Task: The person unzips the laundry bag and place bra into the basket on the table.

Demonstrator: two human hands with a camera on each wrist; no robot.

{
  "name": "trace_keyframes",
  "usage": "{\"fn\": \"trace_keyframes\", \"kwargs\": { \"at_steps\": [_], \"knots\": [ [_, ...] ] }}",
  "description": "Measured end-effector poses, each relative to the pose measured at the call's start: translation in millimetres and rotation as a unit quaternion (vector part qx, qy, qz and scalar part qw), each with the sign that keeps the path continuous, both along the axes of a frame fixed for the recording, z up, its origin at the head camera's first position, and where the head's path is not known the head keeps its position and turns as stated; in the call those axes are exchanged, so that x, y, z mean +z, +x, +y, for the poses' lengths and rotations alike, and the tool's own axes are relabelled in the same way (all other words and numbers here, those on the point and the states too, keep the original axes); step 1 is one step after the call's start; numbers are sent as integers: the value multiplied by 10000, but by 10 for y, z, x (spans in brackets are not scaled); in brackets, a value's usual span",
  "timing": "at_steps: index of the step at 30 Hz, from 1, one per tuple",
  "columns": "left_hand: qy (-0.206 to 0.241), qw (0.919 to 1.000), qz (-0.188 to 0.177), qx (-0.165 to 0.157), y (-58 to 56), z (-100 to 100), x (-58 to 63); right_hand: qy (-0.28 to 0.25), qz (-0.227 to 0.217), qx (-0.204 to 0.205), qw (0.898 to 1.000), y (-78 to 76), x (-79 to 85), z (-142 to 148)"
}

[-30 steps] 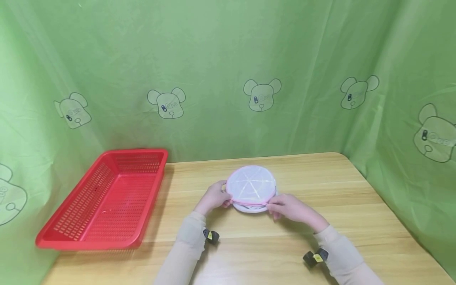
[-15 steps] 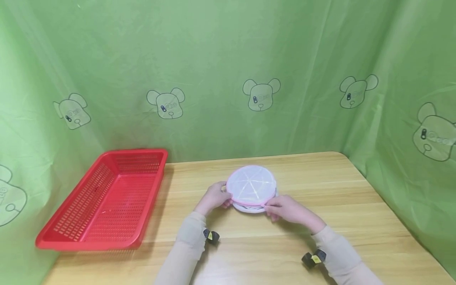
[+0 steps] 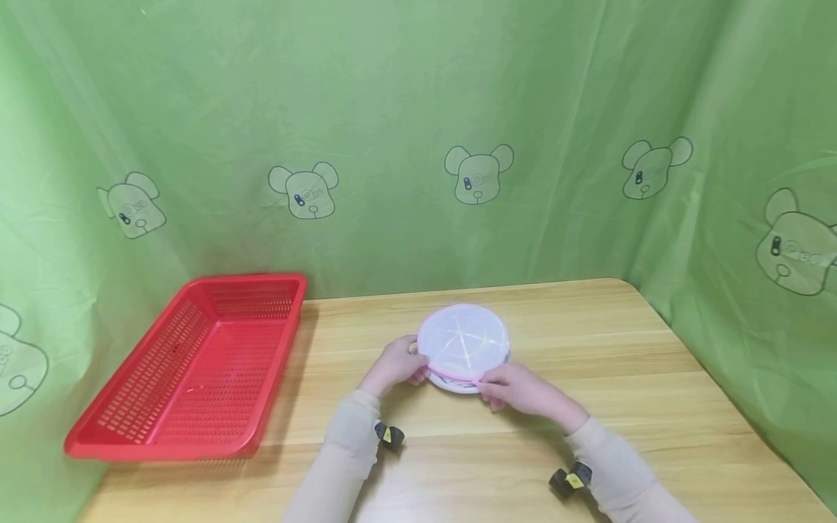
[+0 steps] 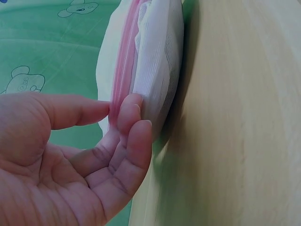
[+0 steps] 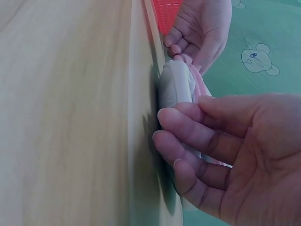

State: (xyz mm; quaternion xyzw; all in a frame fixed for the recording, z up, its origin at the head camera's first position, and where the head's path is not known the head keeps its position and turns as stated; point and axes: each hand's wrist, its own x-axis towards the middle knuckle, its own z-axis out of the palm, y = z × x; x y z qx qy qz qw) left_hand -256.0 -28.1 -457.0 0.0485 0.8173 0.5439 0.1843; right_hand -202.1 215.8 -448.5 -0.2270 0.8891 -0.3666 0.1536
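A round white mesh laundry bag [image 3: 463, 338] with a pink zipper round its rim lies flat on the wooden table. Its top carries pale lines that cross at the centre. At the bag's left front, my left hand [image 3: 394, 365] pinches the rim; the left wrist view has thumb and fingers on the pink zipper [image 4: 123, 70]. My right hand [image 3: 519, 391] pinches the zipper edge at the front right. In the right wrist view its fingers [image 5: 207, 136] hide whatever lies between the tips. A gap with folded white fabric shows under the front rim, between the hands.
A red perforated plastic basket [image 3: 216, 378] stands on the table [image 3: 628, 363] at the left. Green curtains [image 3: 392, 87] with bear heads hang behind the table and on both sides. Each wrist wears a small black camera [image 3: 390, 437].
My right hand has slid left along the bag's front rim, and the gap at the right side has narrowed. The left hand keeps its hold, and the bag has barely shifted.
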Motion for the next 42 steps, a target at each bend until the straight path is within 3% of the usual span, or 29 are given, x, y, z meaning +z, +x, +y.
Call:
{"fn": "trace_keyframes", "kwargs": {
  "at_steps": [19, 42],
  "knots": [
    [492, 9987, -140, -2, 12, 32, -23, -63, 121, 46, 9999, 5, -50, -52],
    [441, 9987, -209, 120, 0, 17, 14, -51, 92, 35, 9999, -20, -4, 12]
  ]
}}
